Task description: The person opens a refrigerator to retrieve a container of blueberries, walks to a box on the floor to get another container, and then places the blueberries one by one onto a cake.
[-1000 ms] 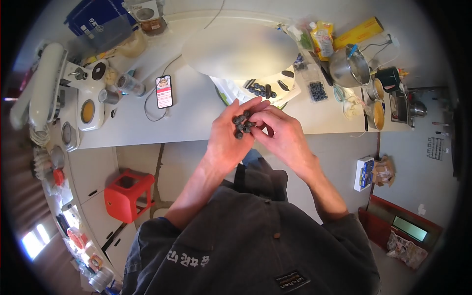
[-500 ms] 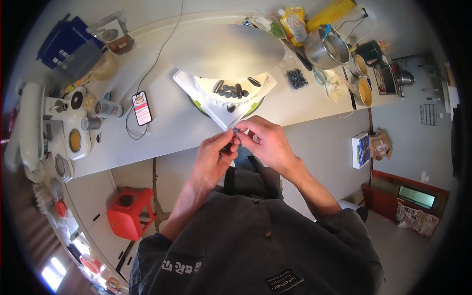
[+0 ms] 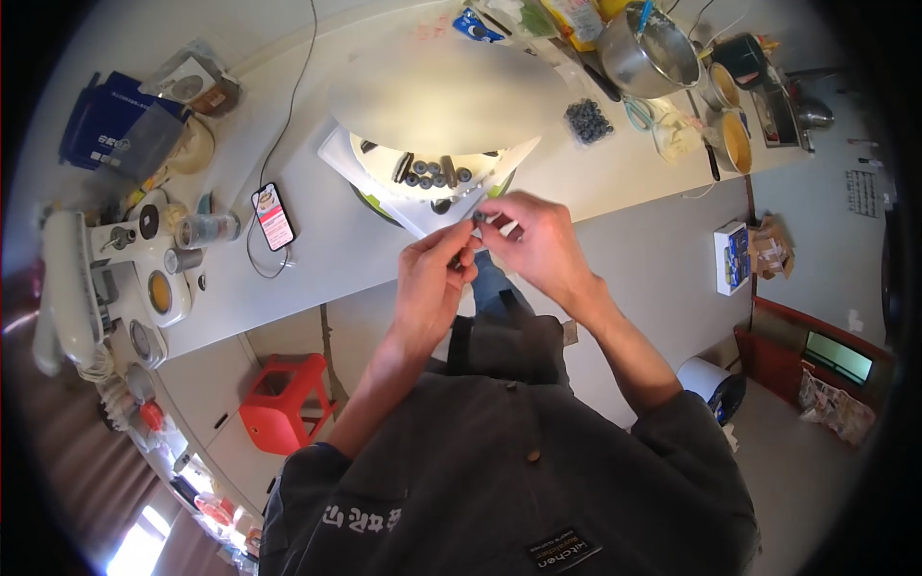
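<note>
Just in front of the cake, the fingertips of both my hands meet at a small dark blueberry (image 3: 479,219). My right hand (image 3: 545,246) is closed, pinching it between thumb and finger. My left hand (image 3: 429,278) is also closed, its fingers curled round dark round pieces that look like more blueberries, mostly hidden. Behind my fingers stands a white cake (image 3: 379,161) topped with several blueberries (image 3: 434,175) and dark, upright cookie pieces (image 3: 448,171). The cake rests on a white board (image 3: 338,154) over a green-edged base. A blurred pale disc (image 3: 447,96) hides the cake's far part.
A clear box of blueberries (image 3: 588,123) lies right of the cake, near a steel mixing bowl (image 3: 649,50) and scissors (image 3: 638,113). Left are a lit phone (image 3: 273,217) with its cable, a glass jar (image 3: 208,229) and a stand mixer (image 3: 72,288). Below stands a red stool (image 3: 285,403).
My view has shifted and tilted a little. Both hands stay together at the blueberry, now slightly higher and farther right in view, close to the cake's front.
</note>
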### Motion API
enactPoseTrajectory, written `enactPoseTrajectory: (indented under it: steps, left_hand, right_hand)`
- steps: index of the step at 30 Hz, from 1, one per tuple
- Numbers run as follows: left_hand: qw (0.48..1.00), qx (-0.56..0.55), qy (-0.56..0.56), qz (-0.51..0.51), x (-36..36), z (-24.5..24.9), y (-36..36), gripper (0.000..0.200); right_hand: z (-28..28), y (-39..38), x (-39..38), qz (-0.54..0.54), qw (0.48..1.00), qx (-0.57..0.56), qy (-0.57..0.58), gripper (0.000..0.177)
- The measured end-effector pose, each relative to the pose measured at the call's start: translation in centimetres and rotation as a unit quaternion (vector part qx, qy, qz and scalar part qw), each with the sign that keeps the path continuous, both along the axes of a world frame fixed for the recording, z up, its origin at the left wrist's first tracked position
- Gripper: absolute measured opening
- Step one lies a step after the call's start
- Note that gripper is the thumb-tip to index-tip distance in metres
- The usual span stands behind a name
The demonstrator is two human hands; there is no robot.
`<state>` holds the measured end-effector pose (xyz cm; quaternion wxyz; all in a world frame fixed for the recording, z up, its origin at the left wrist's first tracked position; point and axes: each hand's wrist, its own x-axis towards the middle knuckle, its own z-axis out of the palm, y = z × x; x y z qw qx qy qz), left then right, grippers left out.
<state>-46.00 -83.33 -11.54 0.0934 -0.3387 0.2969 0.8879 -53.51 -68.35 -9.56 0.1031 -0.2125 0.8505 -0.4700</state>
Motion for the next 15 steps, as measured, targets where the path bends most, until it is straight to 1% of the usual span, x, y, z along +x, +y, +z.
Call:
enactPoseTrajectory:
  steps: [2, 6, 7, 11, 15]
  left_hand:
    - [0.999, 0.006, -0.023, 0.023, -0.3, 0.2, -0.1, 0.028]
    - [0.999, 0.009, -0.045, 0.022, 0.6, -0.8, -0.5, 0.03]
    - [0.998, 0.009, -0.05, 0.024, 0.8, -0.9, -0.7, 0.029]
    - [0.997, 0.009, -0.071, 0.035, 1.0, -1.2, -1.0, 0.029]
    - [0.997, 0.018, -0.069, 0.034, 0.8, -1.3, -1.2, 0.03]
  right_hand:
    - [-0.4, -0.4, -1.8, -0.017, 1.0, -0.01, 0.022, 0.019]
    - [-1.6, -0.8, -4.4, -0.028, 0.994, 0.086, 0.062, 0.017]
    - [-2.0, -0.9, -4.6, -0.025, 0.994, 0.087, 0.068, 0.018]
    - [-2.7, -1.0, -5.3, -0.016, 0.994, 0.098, 0.047, 0.02]
    - [-2.8, -1.2, -5.4, -0.009, 0.995, 0.098, 0.032, 0.021]
